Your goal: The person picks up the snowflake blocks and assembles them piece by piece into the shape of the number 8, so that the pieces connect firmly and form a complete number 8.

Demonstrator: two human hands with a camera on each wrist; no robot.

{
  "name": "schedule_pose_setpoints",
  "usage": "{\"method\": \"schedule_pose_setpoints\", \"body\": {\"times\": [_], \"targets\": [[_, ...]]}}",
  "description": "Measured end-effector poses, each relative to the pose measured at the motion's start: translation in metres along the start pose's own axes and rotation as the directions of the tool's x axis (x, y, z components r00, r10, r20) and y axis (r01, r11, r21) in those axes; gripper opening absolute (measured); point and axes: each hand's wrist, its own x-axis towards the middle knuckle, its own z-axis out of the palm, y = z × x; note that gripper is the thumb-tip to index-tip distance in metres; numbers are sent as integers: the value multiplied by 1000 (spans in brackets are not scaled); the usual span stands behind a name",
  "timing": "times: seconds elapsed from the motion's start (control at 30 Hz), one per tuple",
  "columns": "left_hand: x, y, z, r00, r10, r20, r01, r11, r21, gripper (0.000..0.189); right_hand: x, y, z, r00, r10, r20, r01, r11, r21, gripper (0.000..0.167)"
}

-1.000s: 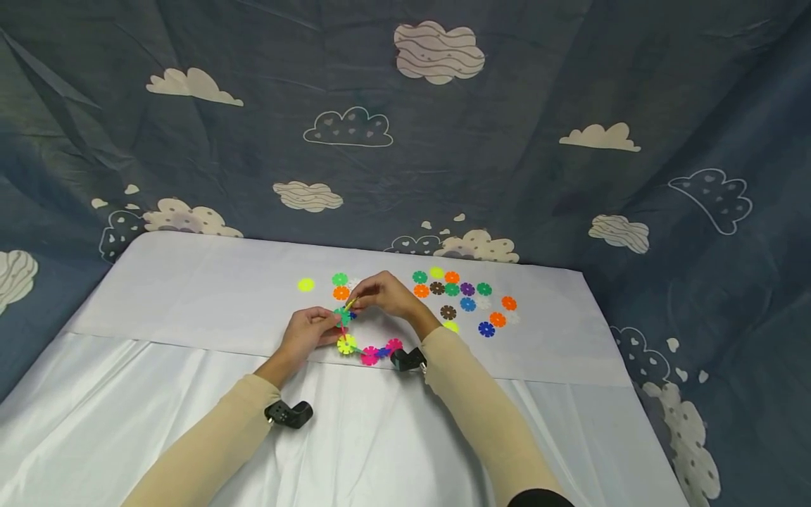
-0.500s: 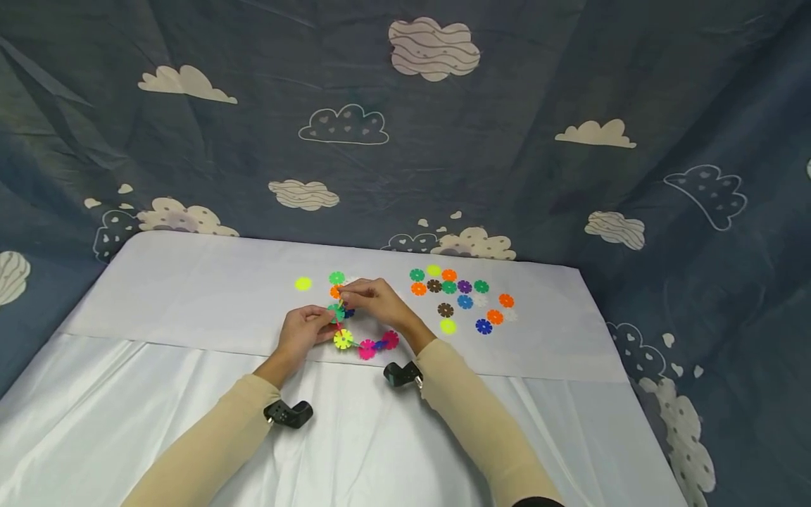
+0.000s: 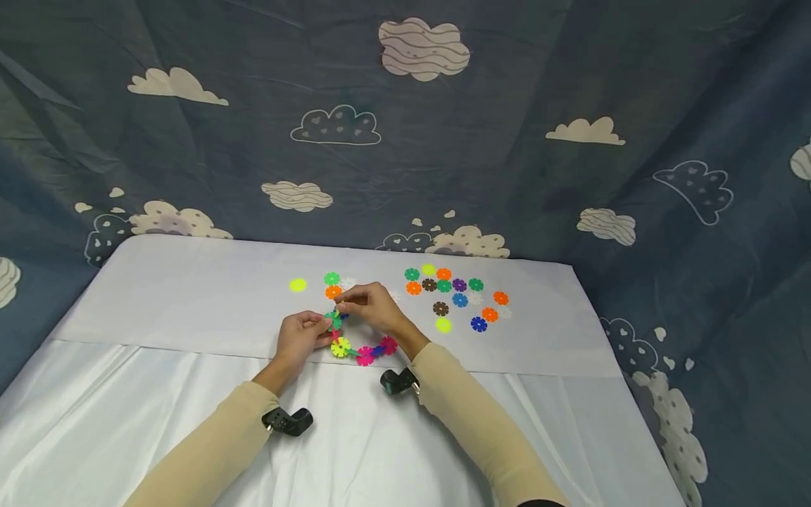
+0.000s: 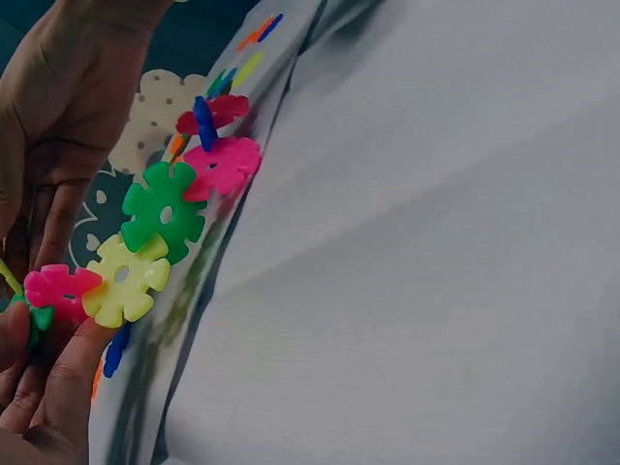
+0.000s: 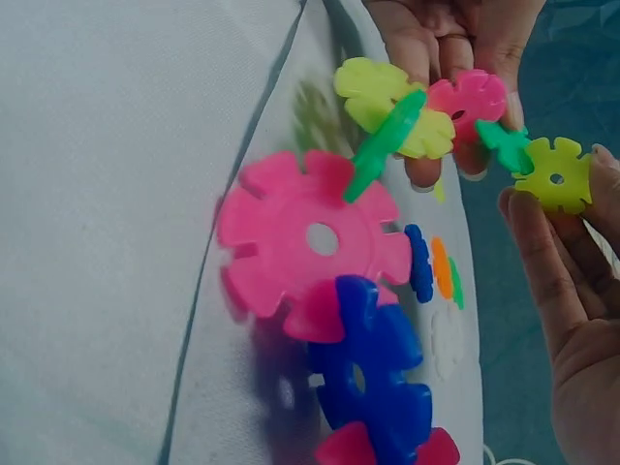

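Note:
Slotted flower-shaped plastic discs are joined edge to edge in a curved chain. In the head view, a yellow disc [image 3: 340,347], a pink disc [image 3: 365,356] and a second pink disc [image 3: 389,344] lead toward the right. My left hand [image 3: 299,341] pinches the green disc [image 3: 333,321] at the chain's far end. Thumb and fingers of my right hand [image 3: 375,308] pinch another yellow disc [image 5: 558,178], which meets that green disc [image 5: 505,145] at its edge. Seen from the right wrist, a blue disc [image 5: 373,373] links the two pink ones at the near end.
Several loose discs, including a brown one [image 3: 441,308] and a dark blue one [image 3: 479,324], lie right of my hands. Beyond my left hand are a yellow disc [image 3: 298,284] and an orange disc [image 3: 333,291]. A dark cloud-print curtain [image 3: 342,63] hangs behind the white-covered table [image 3: 190,296].
My right hand has come slightly nearer with the yellow disc, still at the green disc's edge. My left hand keeps its pinch. The whole head view has shifted a little.

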Motion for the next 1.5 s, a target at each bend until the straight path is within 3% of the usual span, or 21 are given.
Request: {"method": "schedule_pose_setpoints", "body": {"times": [0.23, 0.5, 1.07, 1.27, 1.5], "targets": [[-2, -2, -1, 998, -17, -52, 19, 999, 30, 11, 1, -1, 6, 998, 55, 14, -55, 998, -5, 25], [-2, -7, 2, 997, -11, -76, 13, 1000, 28, 10, 0, -1, 10, 994, 103, -45, -103, 995, -14, 20], [-8, -5, 8, 992, 2, -129, 1, 1000, 20, 12, -9, -4, 17, 992, 90, -93, -77, 988, 133, 22], [-9, -3, 11, 993, 8, -117, -5, 1000, 27, 13, -12, 2, 19, 984, 107, -140, -77, 975, 206, 20], [-6, 1, 9, 997, -19, -77, 21, 1000, 23, 14, -10, 3, 12, 990, 111, -88, -91, 974, 206, 26]]}}
